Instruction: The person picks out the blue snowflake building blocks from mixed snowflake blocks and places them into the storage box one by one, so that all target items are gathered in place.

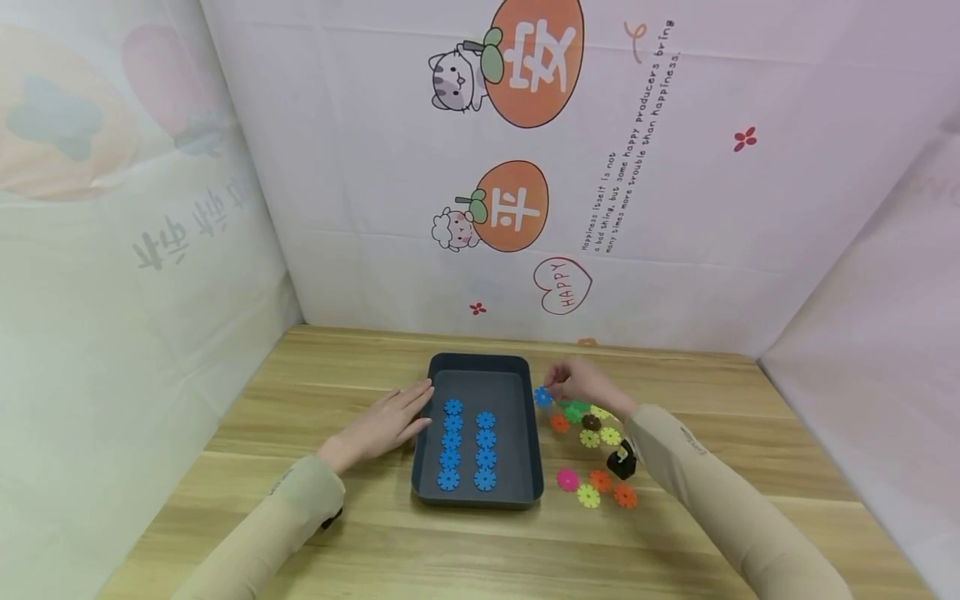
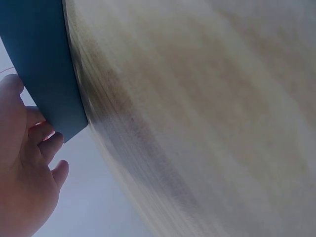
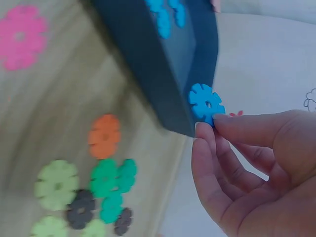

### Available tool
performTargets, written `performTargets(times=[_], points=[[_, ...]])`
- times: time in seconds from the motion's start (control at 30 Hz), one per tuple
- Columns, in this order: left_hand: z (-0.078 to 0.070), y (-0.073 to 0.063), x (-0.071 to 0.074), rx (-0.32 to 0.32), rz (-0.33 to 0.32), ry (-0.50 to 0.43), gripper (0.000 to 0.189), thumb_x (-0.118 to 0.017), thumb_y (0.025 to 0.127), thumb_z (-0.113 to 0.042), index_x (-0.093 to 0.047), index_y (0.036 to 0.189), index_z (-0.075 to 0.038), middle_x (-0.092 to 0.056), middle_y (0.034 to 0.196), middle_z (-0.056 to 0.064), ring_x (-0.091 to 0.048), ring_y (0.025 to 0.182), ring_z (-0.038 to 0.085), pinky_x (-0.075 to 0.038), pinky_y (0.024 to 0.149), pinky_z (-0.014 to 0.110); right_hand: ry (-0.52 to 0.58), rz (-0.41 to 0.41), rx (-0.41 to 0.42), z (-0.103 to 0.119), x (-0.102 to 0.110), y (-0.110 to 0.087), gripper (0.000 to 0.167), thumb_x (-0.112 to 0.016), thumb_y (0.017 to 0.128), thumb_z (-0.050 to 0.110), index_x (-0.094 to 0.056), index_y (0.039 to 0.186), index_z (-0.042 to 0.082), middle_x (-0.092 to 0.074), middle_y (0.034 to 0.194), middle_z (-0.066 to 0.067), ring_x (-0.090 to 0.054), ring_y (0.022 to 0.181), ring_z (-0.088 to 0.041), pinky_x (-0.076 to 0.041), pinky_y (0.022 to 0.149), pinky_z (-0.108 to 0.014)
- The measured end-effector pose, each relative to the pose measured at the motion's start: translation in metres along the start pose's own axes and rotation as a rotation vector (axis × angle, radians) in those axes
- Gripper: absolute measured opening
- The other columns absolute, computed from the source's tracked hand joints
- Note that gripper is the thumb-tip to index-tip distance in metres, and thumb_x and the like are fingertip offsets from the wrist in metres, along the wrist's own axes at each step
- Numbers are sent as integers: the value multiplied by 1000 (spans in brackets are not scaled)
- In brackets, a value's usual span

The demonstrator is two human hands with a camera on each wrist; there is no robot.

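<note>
A dark grey rectangular tray [image 1: 480, 387] stands on the table, with two columns of blue notched plastic discs [image 1: 451, 440] lying inside it. My left hand [image 1: 386, 423] touches the tray's left rim, its fingers fairly straight. In the left wrist view, fingers [image 2: 49, 145] lie against the tray's side wall [image 2: 47, 64]. Just beyond the tray's right edge, my right hand [image 1: 588, 385] pinches one blue disc [image 3: 201, 101] between thumb and fingertips. That disc is held up at the height of the rim in the right wrist view.
Right of the tray lies a loose group of discs: orange [image 1: 559, 423], green [image 1: 573, 412], yellow [image 1: 590, 438] and brown [image 1: 592, 422]. Nearer the front are a pink disc [image 1: 567, 479], more orange and yellow ones, and a small black object [image 1: 622, 462]. Printed cloth walls [image 1: 375, 208] enclose the table.
</note>
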State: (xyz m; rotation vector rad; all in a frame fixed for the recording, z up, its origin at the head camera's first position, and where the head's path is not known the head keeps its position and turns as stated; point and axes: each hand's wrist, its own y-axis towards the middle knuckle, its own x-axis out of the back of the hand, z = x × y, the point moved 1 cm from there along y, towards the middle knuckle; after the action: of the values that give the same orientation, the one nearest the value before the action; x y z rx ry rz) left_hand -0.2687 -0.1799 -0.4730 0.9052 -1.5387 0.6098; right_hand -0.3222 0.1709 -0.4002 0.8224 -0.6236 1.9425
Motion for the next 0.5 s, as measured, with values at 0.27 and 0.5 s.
performTargets(times=[0.27,0.5], points=[[0,-1,1,-11,-4,-4,60,-45,106,-36,-33,154,-1,-30,162,16,-35,149,32,-29,120,57,14,-5,19,26,-2,28,9,-63,92,3,-67,96,-3,-71,90,-22,-67,78,-29,-60,74,-35],[1,0,2,-17,-3,5,61,-44,106,-37,-32,154,-3,-30,162,15,-35,149,30,-30,121,56,-12,55,19,41,-24,52,7,-63,92,2,-67,94,-4,-69,85,-16,-68,77,-29,-62,77,-43]])
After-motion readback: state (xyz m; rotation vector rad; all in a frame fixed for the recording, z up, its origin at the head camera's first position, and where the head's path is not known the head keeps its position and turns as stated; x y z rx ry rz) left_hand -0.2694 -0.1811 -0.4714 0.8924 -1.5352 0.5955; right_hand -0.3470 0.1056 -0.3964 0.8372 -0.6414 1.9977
